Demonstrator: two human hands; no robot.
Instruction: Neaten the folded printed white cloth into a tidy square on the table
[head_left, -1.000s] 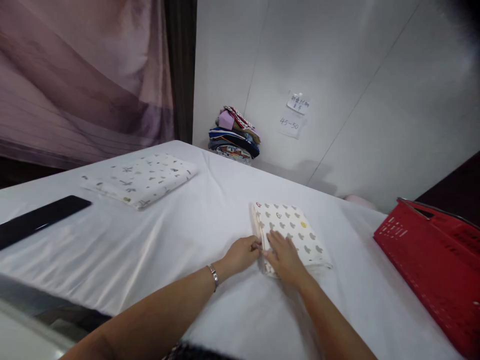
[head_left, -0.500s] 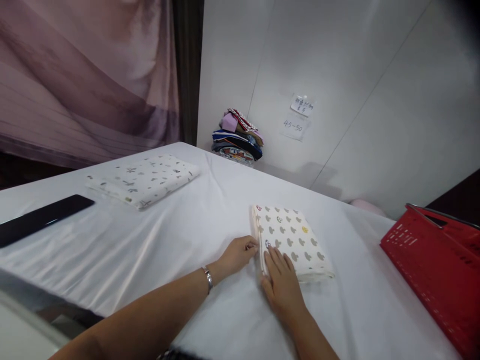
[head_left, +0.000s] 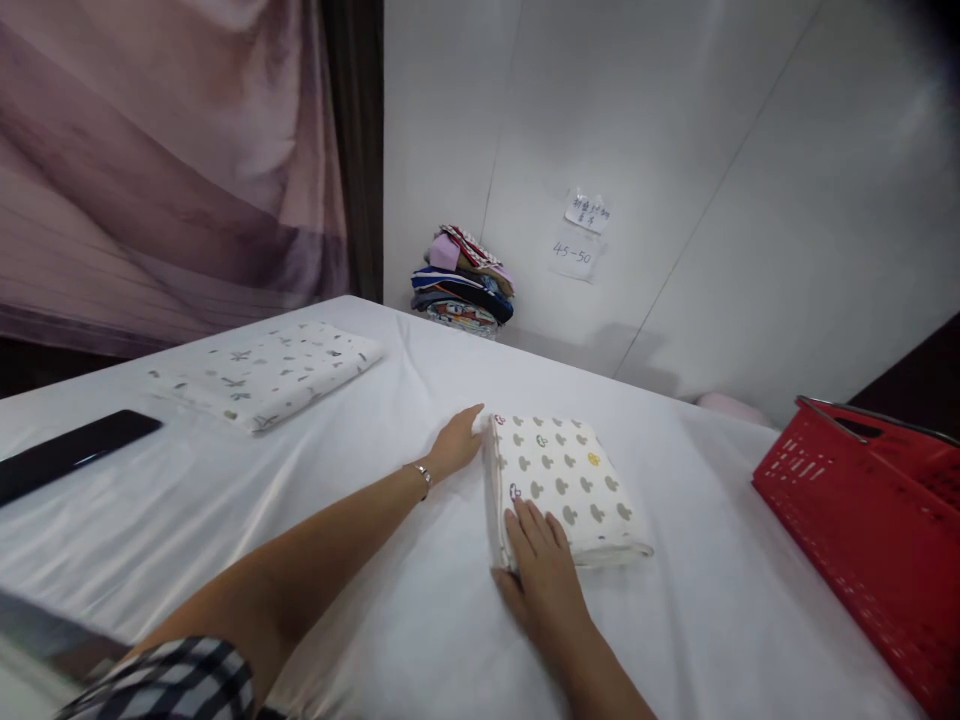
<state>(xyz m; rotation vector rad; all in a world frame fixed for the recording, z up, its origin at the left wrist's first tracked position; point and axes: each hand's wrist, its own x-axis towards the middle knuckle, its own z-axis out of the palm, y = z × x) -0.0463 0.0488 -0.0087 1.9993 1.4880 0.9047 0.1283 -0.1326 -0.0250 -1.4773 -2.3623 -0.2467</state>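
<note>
A folded white cloth printed with grey mushroom-like shapes, a few in red and yellow, lies on the white-covered table. My left hand is at the cloth's far left corner, fingers stretched forward and thumb apart beside its folded edge. I cannot tell whether those fingertips touch the fabric. Flat on the near left part of the cloth rests my right hand, its fingers on the top layer and its thumb by the left edge.
A second folded cloth with leaf prints lies at the far left, behind a black phone-like slab. On the right stands a red basket. Stacked folded fabrics sit beyond the table's back edge, by the wall.
My left hand has moved away from me along the cloth's left edge to its far corner, its fingers opening out. My right hand stays on the cloth. The view has shifted slightly.
</note>
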